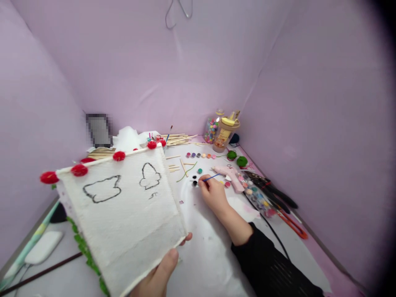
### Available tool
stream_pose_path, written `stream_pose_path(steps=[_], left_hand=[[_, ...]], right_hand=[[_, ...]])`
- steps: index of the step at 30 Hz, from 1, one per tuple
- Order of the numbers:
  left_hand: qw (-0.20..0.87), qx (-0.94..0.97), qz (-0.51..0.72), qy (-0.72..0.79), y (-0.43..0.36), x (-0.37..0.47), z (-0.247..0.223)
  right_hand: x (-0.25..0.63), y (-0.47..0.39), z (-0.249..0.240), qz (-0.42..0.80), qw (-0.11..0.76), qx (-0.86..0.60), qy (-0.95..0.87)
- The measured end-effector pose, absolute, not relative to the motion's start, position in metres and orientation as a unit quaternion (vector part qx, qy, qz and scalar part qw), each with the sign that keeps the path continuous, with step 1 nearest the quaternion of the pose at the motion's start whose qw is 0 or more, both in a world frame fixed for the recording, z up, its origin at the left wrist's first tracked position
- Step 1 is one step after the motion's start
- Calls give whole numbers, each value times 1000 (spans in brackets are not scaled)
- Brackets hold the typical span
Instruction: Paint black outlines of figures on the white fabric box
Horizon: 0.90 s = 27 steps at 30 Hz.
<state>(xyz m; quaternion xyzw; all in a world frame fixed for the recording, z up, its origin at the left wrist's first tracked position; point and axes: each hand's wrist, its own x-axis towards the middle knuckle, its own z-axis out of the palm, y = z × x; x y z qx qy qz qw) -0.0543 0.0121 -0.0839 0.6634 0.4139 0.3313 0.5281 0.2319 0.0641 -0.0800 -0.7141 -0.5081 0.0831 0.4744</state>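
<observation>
My left hand grips the lower right edge of a white fabric-covered panel, tilted up at the left. Black outlines are drawn on its upper part, red pompoms line its top edge and green leaves run down its left side. In my right hand is a thin blue paintbrush, pinched between the fingers. The brush's tip is at a small black paint pot; whether it dips into the paint is too small to tell. A green paint pot stands just behind.
A pink glue gun, a tray of paint pots, black pliers and orange-handled scissors lie right. Behind are a cup, green yarn balls and wooden sticks. A white device lies left.
</observation>
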Motion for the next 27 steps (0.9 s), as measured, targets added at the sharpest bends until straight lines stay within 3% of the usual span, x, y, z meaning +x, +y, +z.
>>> stream_pose_path(steps=[19, 27], left_hand=[[534, 672, 316, 404, 10, -55, -94], [528, 676, 318, 405, 10, -52, -96]], right_hand=[[229, 65, -77, 90, 513, -711, -473], [230, 51, -56, 43, 615, -663, -425]])
